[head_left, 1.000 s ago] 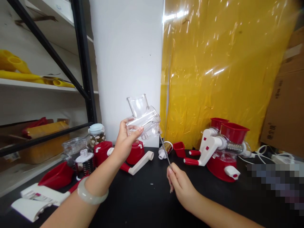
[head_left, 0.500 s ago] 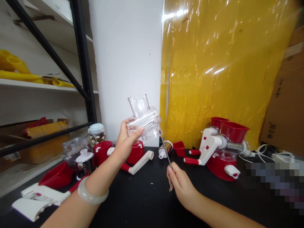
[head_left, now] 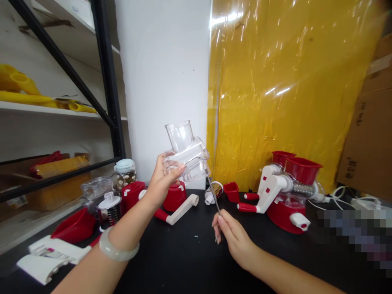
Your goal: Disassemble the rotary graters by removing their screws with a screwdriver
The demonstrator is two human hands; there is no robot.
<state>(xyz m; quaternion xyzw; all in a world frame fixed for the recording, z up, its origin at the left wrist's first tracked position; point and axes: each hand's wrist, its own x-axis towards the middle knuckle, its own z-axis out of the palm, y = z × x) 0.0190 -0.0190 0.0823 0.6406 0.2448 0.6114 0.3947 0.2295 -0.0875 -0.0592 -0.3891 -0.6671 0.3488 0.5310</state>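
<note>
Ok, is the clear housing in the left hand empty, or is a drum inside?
Empty: through the clear housing, held up by the left hand, only the white wall shows, nothing inside.

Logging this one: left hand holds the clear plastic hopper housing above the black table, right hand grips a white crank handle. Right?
Not quite. The head view shows the right hand gripping a thin metal rod, not a crank handle. The left hand does hold the clear plastic hopper housing above the black table.

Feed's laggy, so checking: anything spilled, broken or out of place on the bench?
Nothing spilled or visibly broken. Left hand holds the clear housing tilted; right hand holds a thin rod against it. Loose grater parts lie scattered at left.
</note>
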